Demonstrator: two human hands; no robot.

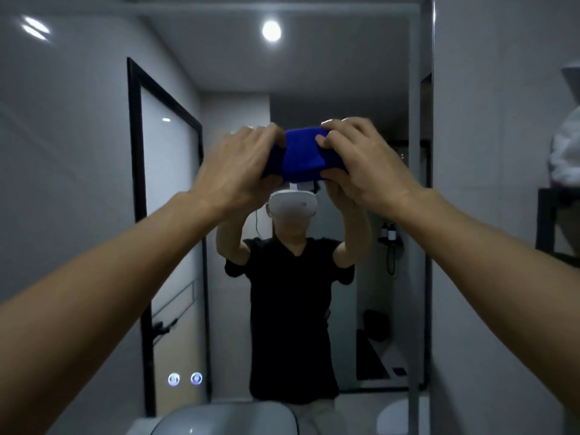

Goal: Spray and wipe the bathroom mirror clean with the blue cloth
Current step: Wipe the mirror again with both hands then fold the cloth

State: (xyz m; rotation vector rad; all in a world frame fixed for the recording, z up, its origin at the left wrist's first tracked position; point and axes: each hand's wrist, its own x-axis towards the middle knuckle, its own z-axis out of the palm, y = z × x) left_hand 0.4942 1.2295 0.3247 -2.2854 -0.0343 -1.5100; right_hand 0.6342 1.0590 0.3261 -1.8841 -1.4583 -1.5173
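On the left we see two small lit touch icons (185, 378) low on the mirror (78, 152), near its bottom edge. Our left hand (238, 164) is raised, its grip clenched round the left end of the blue cloth (303, 155); our right hand (361, 158) pinches the right end the same way. We hold the cloth high between both hands, probably to fold it into a pad; whether it touches the glass we cannot tell. No spray bottle shows.
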